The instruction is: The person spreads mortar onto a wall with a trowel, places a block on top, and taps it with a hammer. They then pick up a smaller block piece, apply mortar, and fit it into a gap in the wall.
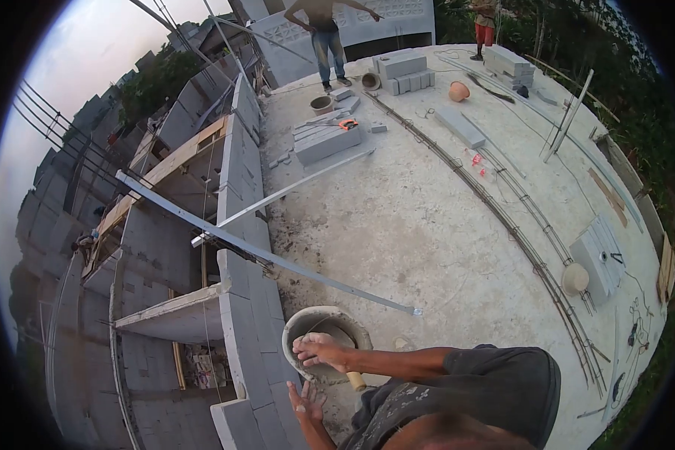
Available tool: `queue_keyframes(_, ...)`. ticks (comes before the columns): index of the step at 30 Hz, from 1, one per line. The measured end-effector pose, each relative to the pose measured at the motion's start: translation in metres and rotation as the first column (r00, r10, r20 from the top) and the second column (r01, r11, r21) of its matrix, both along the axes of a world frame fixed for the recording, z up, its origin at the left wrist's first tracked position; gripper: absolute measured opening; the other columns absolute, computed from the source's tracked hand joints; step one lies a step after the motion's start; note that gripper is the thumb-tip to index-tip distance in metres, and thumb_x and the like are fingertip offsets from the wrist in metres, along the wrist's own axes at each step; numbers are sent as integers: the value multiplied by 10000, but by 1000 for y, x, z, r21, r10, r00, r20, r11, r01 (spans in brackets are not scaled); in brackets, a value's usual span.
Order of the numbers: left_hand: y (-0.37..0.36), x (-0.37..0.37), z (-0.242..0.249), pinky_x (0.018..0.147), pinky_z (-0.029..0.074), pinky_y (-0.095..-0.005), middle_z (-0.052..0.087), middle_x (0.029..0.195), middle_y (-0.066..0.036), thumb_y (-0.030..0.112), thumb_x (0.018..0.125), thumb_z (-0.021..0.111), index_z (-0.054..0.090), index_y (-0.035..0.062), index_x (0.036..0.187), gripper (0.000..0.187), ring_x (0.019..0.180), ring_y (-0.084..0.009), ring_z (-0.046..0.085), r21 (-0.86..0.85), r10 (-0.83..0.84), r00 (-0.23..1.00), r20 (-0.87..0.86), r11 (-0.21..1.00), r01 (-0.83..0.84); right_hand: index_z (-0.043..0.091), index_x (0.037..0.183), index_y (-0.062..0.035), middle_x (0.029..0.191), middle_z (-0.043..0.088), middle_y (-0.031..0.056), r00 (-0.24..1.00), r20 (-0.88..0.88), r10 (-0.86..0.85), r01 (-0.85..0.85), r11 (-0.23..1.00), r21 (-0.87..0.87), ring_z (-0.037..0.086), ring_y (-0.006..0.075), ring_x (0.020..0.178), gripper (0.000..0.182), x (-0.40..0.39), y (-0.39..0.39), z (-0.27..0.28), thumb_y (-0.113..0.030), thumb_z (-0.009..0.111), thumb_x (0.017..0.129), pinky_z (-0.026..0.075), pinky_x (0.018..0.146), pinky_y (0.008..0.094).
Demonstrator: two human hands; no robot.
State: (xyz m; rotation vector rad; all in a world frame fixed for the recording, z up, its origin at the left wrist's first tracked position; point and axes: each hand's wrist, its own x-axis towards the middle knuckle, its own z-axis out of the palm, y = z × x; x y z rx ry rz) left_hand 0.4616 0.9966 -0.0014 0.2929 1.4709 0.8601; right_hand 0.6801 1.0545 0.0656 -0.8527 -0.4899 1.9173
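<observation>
A mortar-stained bucket (pixel 291 330) stands on the floor beside the low block wall (pixel 259 367). Over its opening is my right hand (pixel 324 352), pale with dust, fingers extended and holding nothing I can see. Lower down, near the bucket's closer side, my left hand (pixel 305 403) is raised with its fingers apart and nothing in it. A tan handle (pixel 358 381) sticks out past the bucket rim; the tool it belongs to is mostly hidden.
A long metal bar (pixel 277 259) slants across the wall, over a drop on the left. Rebar bundles (pixel 495 214) cross the concrete floor (pixel 397 232). Grey blocks (pixel 328 142) carry an orange-handled tool (pixel 349 125). A person (pixel 327 45) stands at the back, another (pixel 484 30) farther right.
</observation>
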Motion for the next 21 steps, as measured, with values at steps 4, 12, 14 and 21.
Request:
queue_keyframes(4, 22, 5, -9, 1142, 183, -720, 207, 1668, -158, 762, 915, 495, 151, 172, 1628, 987, 1533, -435, 164, 72, -15, 1000, 9, 997, 14, 602, 1148, 19, 950, 603, 26, 967, 236, 96, -126, 985, 117, 570, 117, 842, 436, 7, 0, 12, -351, 704, 939, 499, 759, 283)
queue_keyframes(12, 109, 33, 0, 1143, 186, -727, 110, 1672, -210, 840, 886, 427, 148, 124, 1630, 1070, 1529, -456, 129, 134, -222, 968, 114, 969, 206, 594, 1197, 78, 1014, 650, 82, 756, 652, -63, -209, 920, 332, 602, 116, 791, 471, 33, 48, 21, -278, 735, 922, 522, 705, 287)
queue_keyframes(14, 117, 36, 2, 1144, 203, -715, 121, 1670, -217, 833, 896, 417, 170, 110, 1627, 1057, 1535, -439, 130, 112, -74, 991, 111, 992, 61, 591, 1203, 79, 993, 655, 81, 815, 580, -17, -197, 932, 304, 603, 107, 779, 465, 27, 49, 32, -269, 730, 927, 522, 674, 276)
queue_keyframes(21, 133, 4, 48, 1049, 421, -550, 522, 1413, -171, 682, 935, 558, 477, 50, 1473, 834, 1280, -332, 520, 291, -403, 914, 48, 881, 373, 557, 1311, 102, 999, 670, 89, 829, 551, 92, -237, 951, 198, 618, 96, 767, 536, -15, 70, 52, -255, 711, 941, 522, 635, 255)
